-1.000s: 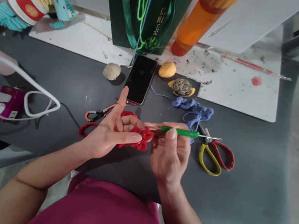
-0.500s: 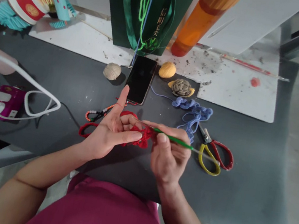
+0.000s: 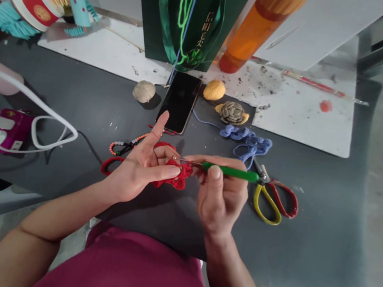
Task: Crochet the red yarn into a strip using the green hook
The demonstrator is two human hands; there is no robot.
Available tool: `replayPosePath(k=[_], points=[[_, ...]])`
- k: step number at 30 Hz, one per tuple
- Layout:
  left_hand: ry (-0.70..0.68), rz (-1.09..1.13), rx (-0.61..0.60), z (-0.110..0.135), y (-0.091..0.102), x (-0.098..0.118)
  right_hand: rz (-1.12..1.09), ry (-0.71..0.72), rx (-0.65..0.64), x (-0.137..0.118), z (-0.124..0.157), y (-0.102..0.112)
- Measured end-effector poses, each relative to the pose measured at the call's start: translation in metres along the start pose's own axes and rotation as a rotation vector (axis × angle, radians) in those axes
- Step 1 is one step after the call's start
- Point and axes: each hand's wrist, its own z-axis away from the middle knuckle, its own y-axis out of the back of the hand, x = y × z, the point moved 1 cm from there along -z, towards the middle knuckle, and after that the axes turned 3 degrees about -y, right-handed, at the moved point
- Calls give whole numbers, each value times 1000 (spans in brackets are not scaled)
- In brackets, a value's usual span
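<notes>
Between the thumb and fingers of my left hand [image 3: 143, 164] is a small piece of red crochet work [image 3: 181, 176]. That hand's index finger points up, with red yarn looped round it. My right hand [image 3: 223, 193] grips a crochet hook [image 3: 233, 172] by its green handle, and the thin metal shaft reaches left to the top of the red piece. Whether its tip sits inside a stitch is too small to tell. More red yarn [image 3: 164, 148] lies behind my left fingers, and a red loop [image 3: 110, 165] rests beside the left wrist.
Beyond my hands lie a phone [image 3: 179, 102], a beige yarn ball [image 3: 144, 91], a yellow ball [image 3: 215, 90], a grey crocheted flower [image 3: 233, 113] and blue crochet work [image 3: 251, 141]. Scissors [image 3: 271, 197] lie right of my right hand. A green bag [image 3: 195, 15] and orange bottle [image 3: 252, 30] stand behind.
The hook has swung from a slant to nearly level, its handle end rising. My right hand has shifted slightly right, while my left hand keeps the red piece almost in place.
</notes>
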Motion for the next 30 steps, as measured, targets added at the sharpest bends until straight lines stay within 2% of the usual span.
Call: replayPosePath(k=[3, 5, 10, 13, 16, 19, 25, 27, 30], points=[[-57, -10, -24, 1, -1, -2, 217, 279, -19, -2, 4, -1], [-74, -11, -40, 1, -1, -5, 231, 335, -15, -2, 7, -3], [-22, -18, -28, 0, 2, -9, -140, 34, 80, 2, 8, -8], [17, -12, -4, 0, 3, -8, -321, -107, 51, 4, 4, -9], [52, 14, 7, 0, 2, -5, -383, -209, -34, 4, -1, -6], [68, 35, 9, -1, 1, -1, -344, -220, -67, 4, -5, 0], [61, 19, -1, -1, 3, 0, -162, -90, -54, -1, -6, 8], [54, -2, 8, -1, 4, -1, -108, -3, -58, -4, -5, 9], [39, -18, 29, -1, 4, -1, 6, 206, -82, -6, -4, 10]])
